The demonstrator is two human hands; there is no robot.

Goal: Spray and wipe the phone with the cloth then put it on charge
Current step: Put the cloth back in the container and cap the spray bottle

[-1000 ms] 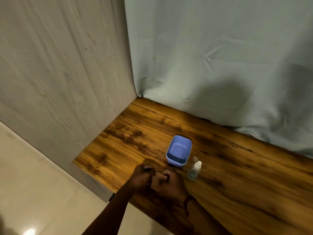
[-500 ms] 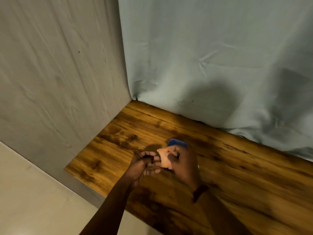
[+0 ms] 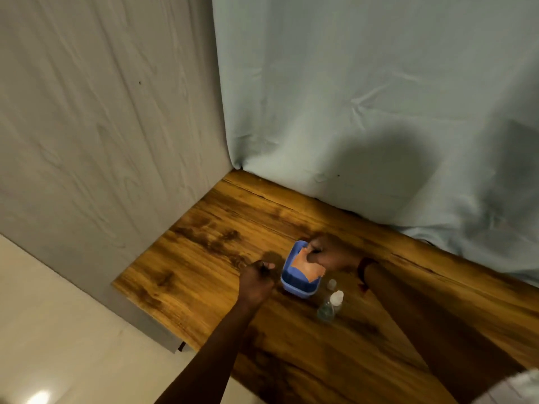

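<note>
1. Right hand (image 3: 329,256) pinches the cloth (image 3: 309,266) by its upper edge, fingers curled round it. The cloth hangs down into the blue tub (image 3: 294,287), with its lower corner draped over the near-right rim.
2. Left hand (image 3: 256,282) sits just beside the tub's left wall with the fingers curled in. Nothing is visible in it.
3. Spray bottle (image 3: 329,306) stands upright on the tabletop (image 3: 204,258), just in front of the tub. Its small cap (image 3: 331,284) lies between bottle and tub.
4. Phone is not in view, so you can't say where it lies.
5. Handling, my read:
   - The cloth looks thin, limp and light, and it'll bunch up. An edge pinch is fine for carrying. For wiping, fold it into a pad and press with flat fingers.
   - The bottle looks small, light and easy to tip. Wrap your fingers round the body, with one finger on the nozzle.
6. Versus 0.5 s ago:
   - Both hands had the cloth between them, raised over the tub and hiding most of it. Now the left has let go and dropped back toward you.
   - The right alone has lowered the cloth into the tub.
   - Tub, bottle and cap are uncovered again, in the same spots as 1.0 s ago.
</note>
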